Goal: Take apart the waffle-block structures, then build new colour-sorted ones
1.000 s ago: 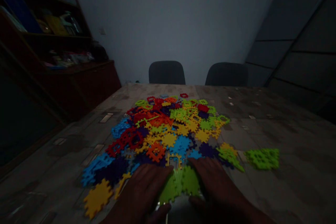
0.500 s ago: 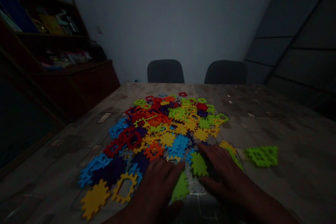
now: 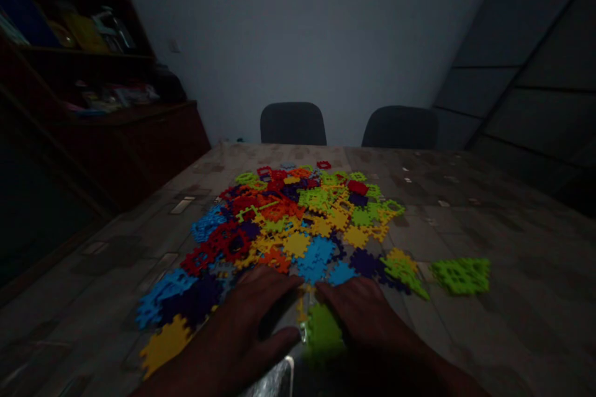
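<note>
At the near table edge, my right hand grips a light green interlocking building tile with toothed edges, its fingers along the far side. My left hand is just left of it, thumb apart from the fingers, with nothing seen between them. A yellow piece lies in the gap between the two hands. Just beyond the fingertips are blue tiles and an orange tile. Below the left hand shows a shiny silvery rectangular corner.
A wide heap of red, orange, yellow, green and purple tiles covers the middle of the table. Joined green tiles lie on the right, a yellow tile at front left. Two chairs stand behind; shelves are on the left.
My right hand has moved left and nearer with a green tile. My left hand has shifted slightly left and opened; the green tile by it no longer shows separately. Purple tiles are uncovered.
</note>
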`<state>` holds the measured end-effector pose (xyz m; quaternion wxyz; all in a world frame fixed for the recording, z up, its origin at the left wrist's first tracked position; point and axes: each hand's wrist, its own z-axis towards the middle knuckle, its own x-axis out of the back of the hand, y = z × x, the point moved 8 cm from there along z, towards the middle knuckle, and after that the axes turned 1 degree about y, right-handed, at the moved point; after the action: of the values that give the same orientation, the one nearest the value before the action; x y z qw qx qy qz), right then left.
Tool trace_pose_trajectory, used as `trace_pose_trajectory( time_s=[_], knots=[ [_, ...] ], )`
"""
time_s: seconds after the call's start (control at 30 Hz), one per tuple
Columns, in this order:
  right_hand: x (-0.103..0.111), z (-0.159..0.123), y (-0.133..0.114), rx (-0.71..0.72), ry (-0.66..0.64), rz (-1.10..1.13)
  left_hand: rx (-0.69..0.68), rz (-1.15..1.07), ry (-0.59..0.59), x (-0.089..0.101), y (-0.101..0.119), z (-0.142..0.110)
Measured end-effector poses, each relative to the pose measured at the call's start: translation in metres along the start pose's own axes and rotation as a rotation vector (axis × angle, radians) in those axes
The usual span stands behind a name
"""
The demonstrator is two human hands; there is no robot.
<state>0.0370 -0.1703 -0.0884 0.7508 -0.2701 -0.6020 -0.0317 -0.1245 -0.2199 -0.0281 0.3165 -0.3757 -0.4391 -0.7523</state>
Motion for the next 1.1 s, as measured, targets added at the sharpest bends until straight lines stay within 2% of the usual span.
trace_pose_trajectory(
  time_s=[0.07, 0.2, 0.3, 0.37, 0.47, 0.53, 0.67, 0.83, 0.97, 1.1],
  knots=[
    [0.002, 0.002, -0.011, 0.012, 0.025, -0.014, 0.041, -0.019, -0.007, 0.001, -0.003, 0.001],
    [0.004, 0.002, -0.019, 0.006, 0.072, -0.030, 0.014, -0.098, -0.071, -0.004, 0.006, 0.004],
    [0.000, 0.001, -0.007, 0.026, 0.047, -0.050, -0.013, -0.127, -0.117, -0.013, 0.014, 0.005],
    [0.002, -0.002, 0.005, 0.036, 0.013, -0.062, -0.023, -0.092, -0.089, -0.021, 0.015, 0.004],
    [0.016, -0.010, 0.020, 0.010, 0.038, -0.079, -0.044, -0.013, -0.026, -0.036, 0.015, -0.002],
    [0.022, -0.014, 0.023, -0.018, 0.041, -0.080, -0.053, 0.029, -0.028, -0.048, 0.015, -0.006],
    [0.015, -0.012, 0.020, -0.098, -0.088, -0.039, -0.061, 0.084, -0.069, -0.061, 0.016, -0.011],
    [0.000, -0.003, 0.015, -0.076, -0.115, -0.016, -0.120, 0.103, -0.076, -0.050, 0.023, -0.010],
    [-0.012, 0.000, 0.015, -0.049, -0.094, -0.010, -0.062, 0.142, -0.073, -0.034, 0.019, -0.011],
    [-0.009, 0.000, 0.010, -0.036, -0.095, 0.018, -0.040, 0.140, -0.111, -0.037, 0.013, -0.013]
  ],
)
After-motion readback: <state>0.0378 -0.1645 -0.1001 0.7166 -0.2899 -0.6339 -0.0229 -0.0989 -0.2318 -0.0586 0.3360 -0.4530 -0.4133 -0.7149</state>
